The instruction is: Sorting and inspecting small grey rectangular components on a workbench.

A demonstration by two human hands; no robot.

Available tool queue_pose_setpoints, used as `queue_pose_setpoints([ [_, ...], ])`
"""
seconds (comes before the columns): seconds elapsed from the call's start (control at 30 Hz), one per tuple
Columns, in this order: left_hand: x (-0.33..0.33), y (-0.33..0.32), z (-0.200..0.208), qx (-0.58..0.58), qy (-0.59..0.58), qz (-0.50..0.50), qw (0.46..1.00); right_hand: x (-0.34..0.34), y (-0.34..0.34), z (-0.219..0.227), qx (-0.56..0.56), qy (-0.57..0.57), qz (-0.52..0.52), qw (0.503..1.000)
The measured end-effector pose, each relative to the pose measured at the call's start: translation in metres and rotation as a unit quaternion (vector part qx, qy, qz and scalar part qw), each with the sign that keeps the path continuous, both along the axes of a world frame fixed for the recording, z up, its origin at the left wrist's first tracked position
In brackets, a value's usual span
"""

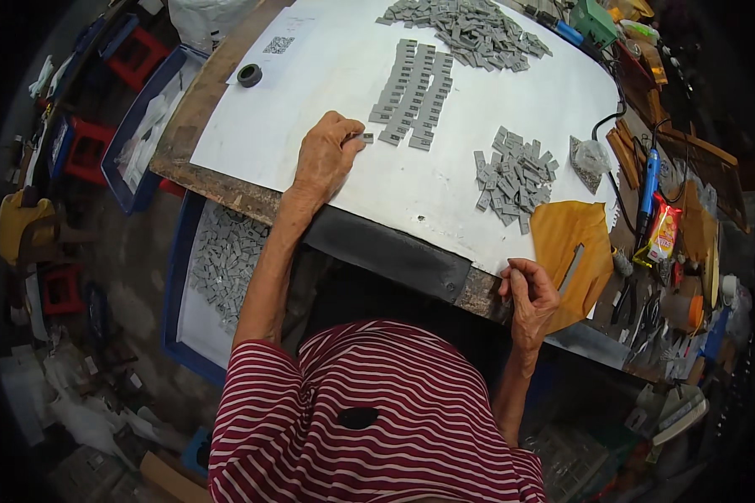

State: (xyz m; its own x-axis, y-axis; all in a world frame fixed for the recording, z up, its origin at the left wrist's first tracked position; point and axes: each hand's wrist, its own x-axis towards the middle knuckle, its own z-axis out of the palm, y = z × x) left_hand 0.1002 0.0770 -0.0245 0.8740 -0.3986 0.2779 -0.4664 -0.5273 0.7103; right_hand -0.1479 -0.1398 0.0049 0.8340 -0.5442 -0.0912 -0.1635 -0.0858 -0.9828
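Note:
My left hand (321,158) is closed in a pinch over the white sheet (310,75), its fingertips on a small grey rectangular piece (367,137). Just beyond lie similar grey pieces in three slanting rows (411,94), stacked edge to edge. My right hand (532,303) hovers by the table's front edge, beside a yellow-brown paper envelope (589,220). Its fingers curl toward the thumb; what they hold, if anything, cannot be made out. On the envelope rests a narrow grey strip (572,268). A loose heap of grey pieces (516,178) sits beyond it.
A larger grey heap (470,32) lies at the far side. A dark tape roll (249,75) rests on the left. To the right are a clear bag of small parts (591,159), a blue-handled tool (648,186) and cables. Below left stands a blue tray (173,310) of grey pieces.

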Motion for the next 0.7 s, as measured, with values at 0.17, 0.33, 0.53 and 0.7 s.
queue_pose_setpoints([
  [0.17, 0.002, -0.001, -0.002, -0.025, -0.011, -0.011, 1.000, -0.002, 0.000, -0.002, -0.005, -0.002, -0.001, 1.000],
  [0.33, 0.007, -0.005, 0.000, -0.024, 0.009, -0.017, 1.000, -0.004, -0.001, -0.005, -0.011, -0.006, 0.001, 1.000],
  [0.53, 0.013, -0.014, -0.005, -0.055, 0.016, -0.018, 0.998, -0.006, 0.001, -0.004, -0.005, 0.001, -0.004, 1.000],
  [0.7, 0.016, -0.019, -0.007, -0.072, -0.016, -0.026, 0.997, -0.007, 0.002, -0.004, 0.013, -0.004, -0.014, 1.000],
])
